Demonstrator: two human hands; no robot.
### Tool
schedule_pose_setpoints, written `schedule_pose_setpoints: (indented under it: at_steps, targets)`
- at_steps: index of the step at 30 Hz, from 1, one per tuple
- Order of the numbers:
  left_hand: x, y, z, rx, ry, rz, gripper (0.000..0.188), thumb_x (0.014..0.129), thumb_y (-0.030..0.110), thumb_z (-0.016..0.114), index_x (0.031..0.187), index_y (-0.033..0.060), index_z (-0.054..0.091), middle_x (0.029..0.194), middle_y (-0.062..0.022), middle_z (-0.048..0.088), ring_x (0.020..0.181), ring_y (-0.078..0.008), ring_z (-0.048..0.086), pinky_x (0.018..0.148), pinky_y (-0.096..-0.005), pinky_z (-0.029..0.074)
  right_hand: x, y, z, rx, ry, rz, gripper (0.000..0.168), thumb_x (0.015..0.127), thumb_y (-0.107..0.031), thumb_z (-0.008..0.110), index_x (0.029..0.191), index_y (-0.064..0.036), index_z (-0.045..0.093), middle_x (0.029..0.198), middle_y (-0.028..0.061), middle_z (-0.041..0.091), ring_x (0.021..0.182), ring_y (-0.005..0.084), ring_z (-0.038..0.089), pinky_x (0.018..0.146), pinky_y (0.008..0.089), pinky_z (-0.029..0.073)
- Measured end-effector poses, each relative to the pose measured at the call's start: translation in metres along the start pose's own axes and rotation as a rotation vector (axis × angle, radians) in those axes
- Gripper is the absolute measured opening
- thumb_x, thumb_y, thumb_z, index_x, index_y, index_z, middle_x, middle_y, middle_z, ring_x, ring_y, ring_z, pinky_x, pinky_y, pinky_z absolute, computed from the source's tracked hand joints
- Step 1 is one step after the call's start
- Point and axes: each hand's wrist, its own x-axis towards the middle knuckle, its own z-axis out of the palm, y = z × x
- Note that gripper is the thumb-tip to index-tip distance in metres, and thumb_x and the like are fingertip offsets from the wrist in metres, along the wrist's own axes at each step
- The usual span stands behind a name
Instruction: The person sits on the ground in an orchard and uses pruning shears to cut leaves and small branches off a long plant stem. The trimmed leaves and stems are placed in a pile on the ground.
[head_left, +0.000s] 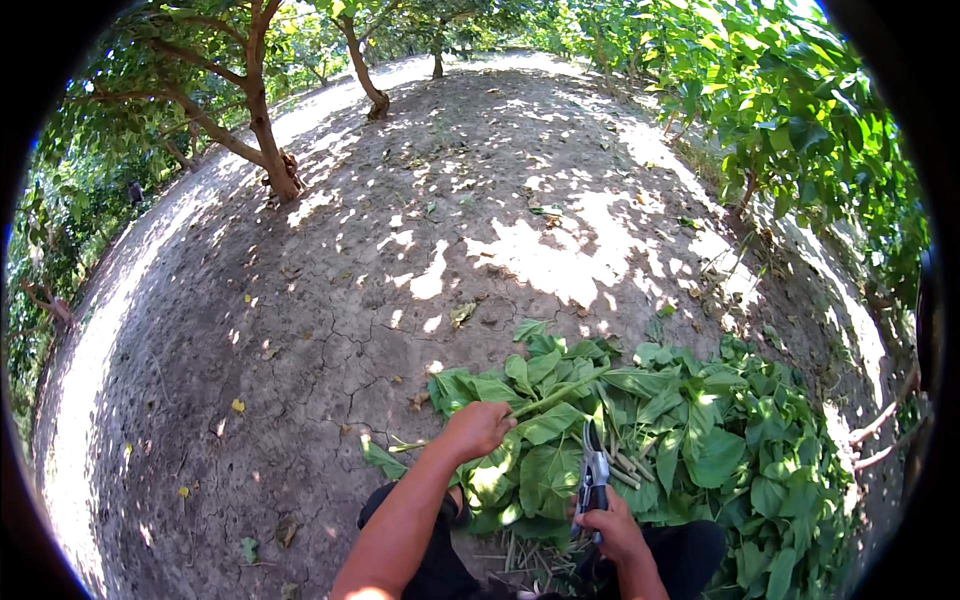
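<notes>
My left hand (481, 431) is closed around a green leafy stem (562, 394), which slants up to the right over a heap of large green leaves (720, 450). In my right hand (609, 525) is a pair of pruning shears (593, 471), with dark blades pointing up, just below the stem and apart from my left hand. Cut stem pieces (624, 466) lie among the leaves right of the shears. More thin cut stalks (536, 559) are on the ground between my knees.
Cracked dry soil (322, 375) spreads ahead and to the left, with scattered fallen leaves. A forked tree trunk (270, 142) stands at the upper left, with another trunk (366, 71) beyond. Leafy bushes (795, 112) line the right side. Bare branches (885, 427) stick out at the right edge.
</notes>
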Motion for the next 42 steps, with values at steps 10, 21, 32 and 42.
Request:
schedule_pose_setpoints:
  at_steps: [10,21,32,42]
  targets:
    - [-0.002,0.008,0.008,0.036,0.081,0.060,0.026,0.095,0.029,0.057,0.101,0.0050,0.066,0.090,-0.0184,0.066,0.088,-0.0398,0.063,0.076,-0.0475,0.049,0.007,0.001,-0.003,-0.307,-0.034,0.031,0.046,0.073,-0.007,0.071,0.115,0.001,0.054,0.098,0.0050,0.057,0.089,0.0145,0.056,0.079,0.0289,0.047]
    - [0.002,0.012,0.007,0.120,-0.063,0.033,0.026,0.095,0.029,0.056,0.101,0.0072,0.068,0.089,-0.0148,0.068,0.087,-0.0356,0.066,0.075,-0.0449,0.051,0.007,-0.009,0.008,-0.465,-0.012,0.012,0.047,0.071,-0.013,0.073,0.113,-0.002,0.054,0.092,0.0031,0.055,0.084,0.0136,0.052,0.077,0.0285,0.045]
    - [-0.001,0.012,0.007,0.069,-0.075,0.089,0.026,0.093,0.028,0.059,0.104,0.0064,0.069,0.091,-0.0166,0.068,0.088,-0.0371,0.065,0.075,-0.0449,0.051,0.010,-0.010,0.007,-0.587,0.005,0.020,0.059,0.072,-0.013,0.074,0.124,-0.002,0.051,0.094,0.0035,0.055,0.085,0.0139,0.052,0.076,0.0290,0.046]
    - [0.000,0.009,0.008,0.049,-0.107,0.103,0.026,0.092,0.027,0.060,0.106,0.0061,0.068,0.092,-0.0176,0.068,0.089,-0.0390,0.064,0.074,-0.0460,0.050,0.011,-0.008,0.006,-0.575,0.012,0.008,0.065,0.072,-0.013,0.074,0.131,-0.002,0.048,0.094,0.0024,0.052,0.084,0.0137,0.050,0.075,0.0295,0.046]
